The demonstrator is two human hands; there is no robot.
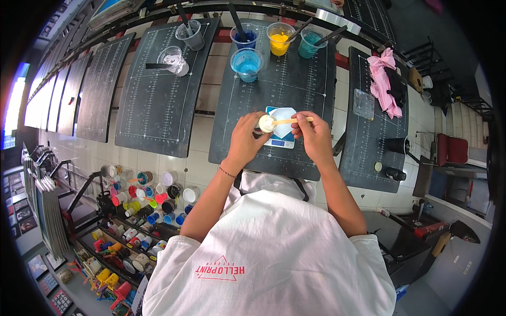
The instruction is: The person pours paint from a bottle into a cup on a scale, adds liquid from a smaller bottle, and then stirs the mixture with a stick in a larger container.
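The fingers of the left hand [246, 138] are closed around a small white jar [266, 124]. The fingers of the right hand [312, 132] pinch a wooden stick [291, 121], whose tip lies on the jar's white content. Just under them, a small blue scale [279, 141] carries a white sheet on the dark surface [274, 89]. At 12 o'clock stand cups of blue paint [246, 64], yellow paint [279, 39] and teal paint [310, 44].

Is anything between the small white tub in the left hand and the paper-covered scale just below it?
Nothing visible. The left hand holds the small white tub over the paper-covered scale; the right hand holds a wooden stick into the tub, above, not beneath it.
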